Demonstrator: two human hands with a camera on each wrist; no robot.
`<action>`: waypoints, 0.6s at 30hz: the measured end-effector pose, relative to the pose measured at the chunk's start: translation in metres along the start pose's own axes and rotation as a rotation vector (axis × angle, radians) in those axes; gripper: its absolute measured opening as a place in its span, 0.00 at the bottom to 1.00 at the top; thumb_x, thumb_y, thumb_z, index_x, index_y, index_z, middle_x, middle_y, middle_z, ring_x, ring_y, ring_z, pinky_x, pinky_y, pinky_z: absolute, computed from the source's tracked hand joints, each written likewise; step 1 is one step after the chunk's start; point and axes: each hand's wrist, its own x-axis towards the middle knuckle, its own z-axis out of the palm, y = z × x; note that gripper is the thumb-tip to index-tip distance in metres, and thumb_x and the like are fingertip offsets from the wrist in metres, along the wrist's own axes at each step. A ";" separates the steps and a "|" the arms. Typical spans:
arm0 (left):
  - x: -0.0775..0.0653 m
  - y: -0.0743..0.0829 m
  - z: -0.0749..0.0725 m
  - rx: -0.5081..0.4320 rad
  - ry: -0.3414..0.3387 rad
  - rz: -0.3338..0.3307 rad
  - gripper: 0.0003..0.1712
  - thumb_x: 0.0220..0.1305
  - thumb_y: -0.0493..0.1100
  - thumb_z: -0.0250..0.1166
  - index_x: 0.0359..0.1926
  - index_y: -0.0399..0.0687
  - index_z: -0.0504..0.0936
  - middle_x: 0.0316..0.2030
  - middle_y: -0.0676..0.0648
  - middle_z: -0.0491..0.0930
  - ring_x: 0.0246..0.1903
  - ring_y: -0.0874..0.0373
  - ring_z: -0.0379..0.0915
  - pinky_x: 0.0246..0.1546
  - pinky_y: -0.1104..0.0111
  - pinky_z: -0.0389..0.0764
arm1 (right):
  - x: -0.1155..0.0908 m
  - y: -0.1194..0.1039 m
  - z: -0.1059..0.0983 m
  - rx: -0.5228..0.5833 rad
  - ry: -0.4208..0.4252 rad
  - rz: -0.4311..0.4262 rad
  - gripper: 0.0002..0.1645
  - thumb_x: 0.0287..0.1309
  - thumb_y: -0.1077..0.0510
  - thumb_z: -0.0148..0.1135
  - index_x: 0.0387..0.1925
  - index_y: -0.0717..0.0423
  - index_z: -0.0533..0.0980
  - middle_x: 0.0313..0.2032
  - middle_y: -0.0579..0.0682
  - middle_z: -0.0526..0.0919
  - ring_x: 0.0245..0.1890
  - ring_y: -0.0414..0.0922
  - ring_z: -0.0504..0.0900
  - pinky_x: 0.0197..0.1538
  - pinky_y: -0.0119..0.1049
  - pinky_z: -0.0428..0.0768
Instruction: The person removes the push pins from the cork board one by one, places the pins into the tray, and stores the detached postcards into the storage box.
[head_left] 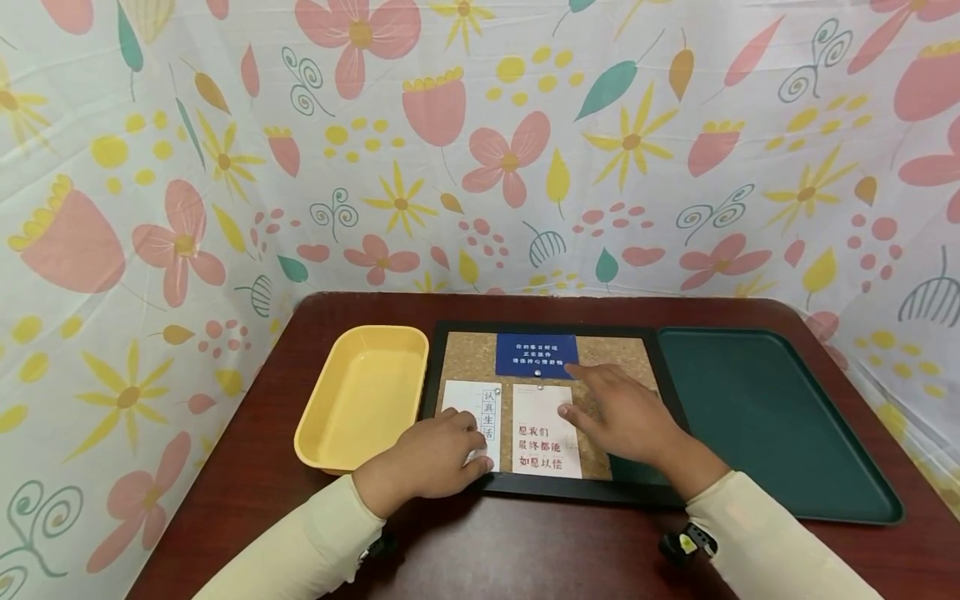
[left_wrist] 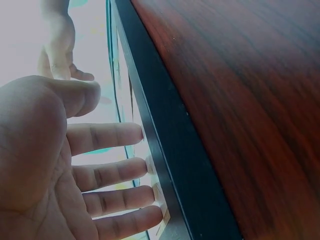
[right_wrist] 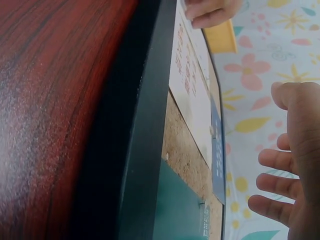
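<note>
1. The corkboard (head_left: 465,354), edged by a black frame (head_left: 577,490), lies on the table (head_left: 555,542) at the centre of the head view, slightly below the middle.
2. The blue card (head_left: 534,356) with white characters sits at the top middle of the cork, with a pin (head_left: 537,373) at its lower edge.
3. The white card with black characters (head_left: 463,396) is at the lower left of the cork, partly covered by the left hand (head_left: 438,454).
4. The white card with red characters (head_left: 543,442) stands to its right, near the bottom centre, and has a pin at its top edge.
5. The green card (right_wrist: 177,205) is at the lower right of the cork, at the bottom of the right wrist view; in the head view the right hand (head_left: 622,417) hides part of it.
6. The left hand is unclenched, its fingers extended in the left wrist view, the tips at the board just inside the frame; whether they press on the card, I cannot tell.
7. The right hand is loose and grips nothing; it hovers over the right part of the board, thumb and fingers spread apart.
8. The yellow tray (head_left: 363,392) lies left of the board, the dark green tray (head_left: 765,417) right of it.
9. Flower-printed cloth (head_left: 517,75) fills the upper frame behind the table.
</note>
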 end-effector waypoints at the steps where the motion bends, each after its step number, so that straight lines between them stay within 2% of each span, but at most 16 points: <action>1: 0.000 0.000 0.000 -0.001 -0.001 -0.002 0.17 0.71 0.58 0.62 0.45 0.55 0.89 0.45 0.51 0.80 0.43 0.57 0.74 0.43 0.63 0.79 | 0.000 0.000 0.000 -0.001 0.000 0.003 0.43 0.70 0.34 0.57 0.73 0.58 0.68 0.65 0.59 0.76 0.67 0.60 0.71 0.67 0.62 0.66; 9: 0.001 -0.001 0.002 0.006 -0.006 -0.008 0.17 0.70 0.59 0.62 0.46 0.55 0.89 0.45 0.51 0.80 0.43 0.57 0.74 0.43 0.63 0.79 | 0.003 -0.003 0.004 0.002 -0.020 0.022 0.42 0.70 0.34 0.57 0.73 0.57 0.68 0.66 0.59 0.75 0.67 0.61 0.71 0.65 0.63 0.67; 18: 0.001 -0.001 0.002 0.008 -0.006 -0.007 0.17 0.70 0.59 0.63 0.45 0.54 0.89 0.45 0.51 0.80 0.43 0.57 0.75 0.43 0.63 0.80 | 0.006 -0.007 0.010 0.001 -0.006 0.003 0.41 0.70 0.33 0.57 0.72 0.56 0.71 0.64 0.59 0.77 0.65 0.59 0.74 0.60 0.62 0.74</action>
